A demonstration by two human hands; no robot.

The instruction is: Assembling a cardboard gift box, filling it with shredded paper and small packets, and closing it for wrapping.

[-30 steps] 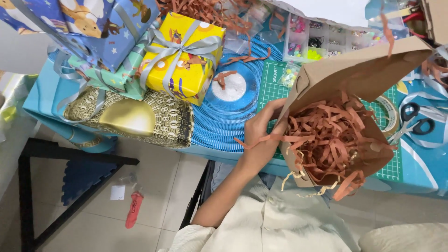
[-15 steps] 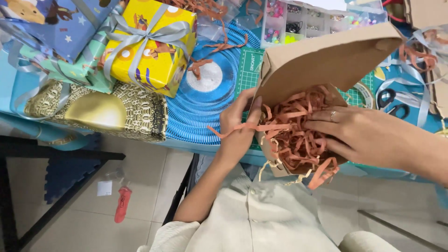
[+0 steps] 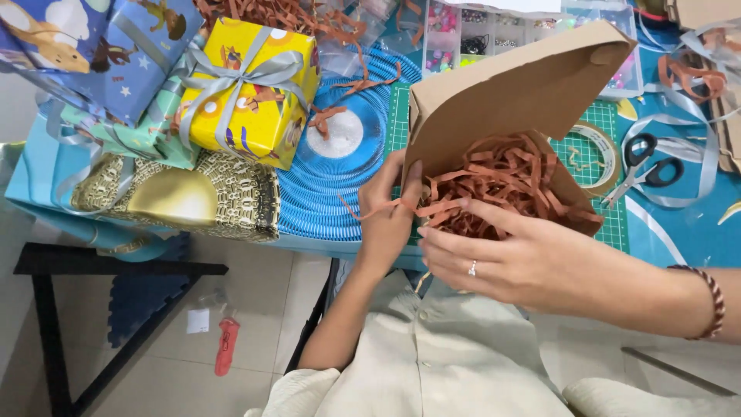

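L hand grip pinches shred strand at box mouth; R hand fingers loosely apart, just below paper shred.

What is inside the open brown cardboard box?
The cardboard box holds loose brown shredded paper. Both hands, left hand and right hand, touch it. Anything beneath the shreds is covered.

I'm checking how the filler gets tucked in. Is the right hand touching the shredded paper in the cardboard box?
Touching. The head view shows the right hand with its fingertips resting on the brown shredded paper at the open cardboard box.
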